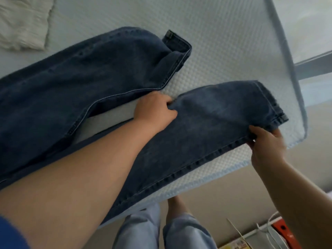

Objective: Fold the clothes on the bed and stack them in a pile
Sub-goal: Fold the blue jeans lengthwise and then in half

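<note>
Dark blue jeans [89,74] lie spread on the pale mattress [224,42], the two legs apart in a V. The near leg [206,126] runs along the mattress's front edge. My left hand [154,112] pinches the inner seam of that near leg about midway. My right hand [265,142] grips the outer corner of the same leg at its hem, close to the mattress corner. The far leg's hem [177,44] lies flat further in.
A cream crinkled garment [23,22] lies at the top left of the mattress. The mattress corner [303,130] and edge are at the right, with floor beyond. My own legs in light trousers [143,229] stand against the bed. A box and wire items [269,234] sit on the floor.
</note>
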